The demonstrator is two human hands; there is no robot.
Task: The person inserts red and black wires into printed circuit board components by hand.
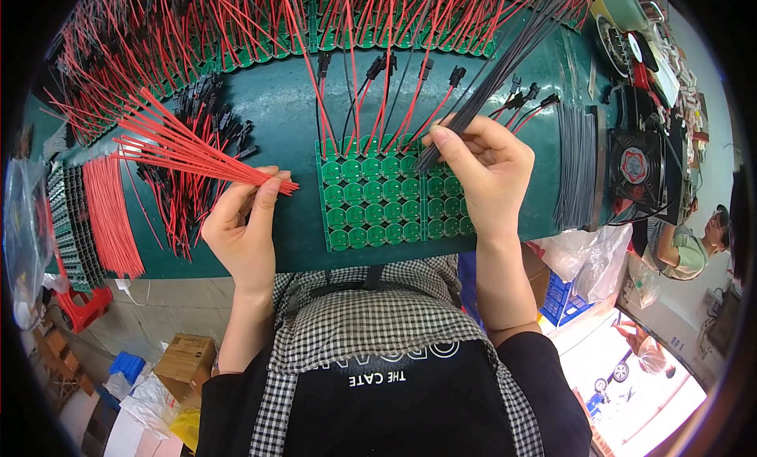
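My left hand (246,224) pinches a fanned bundle of red wires (193,159) near one end, left of the circuit board. Between the thumb and fingers of my right hand (490,169) is a bundle of black wires (497,70), slanting up and to the right. Its lower ends hang just over a green circuit board panel (371,205) made of several round boards. Red and black leads rise from the panel's far rows, with black connectors (378,65) lying beyond it. My right hand covers part of the panel's right side.
Red wires (112,212) and a heap of connector leads (201,134) lie at left. Black wires (577,165) and a fan (633,164) stand at right. Wired panels (371,39) line the green table's far side. Other people are at the far right.
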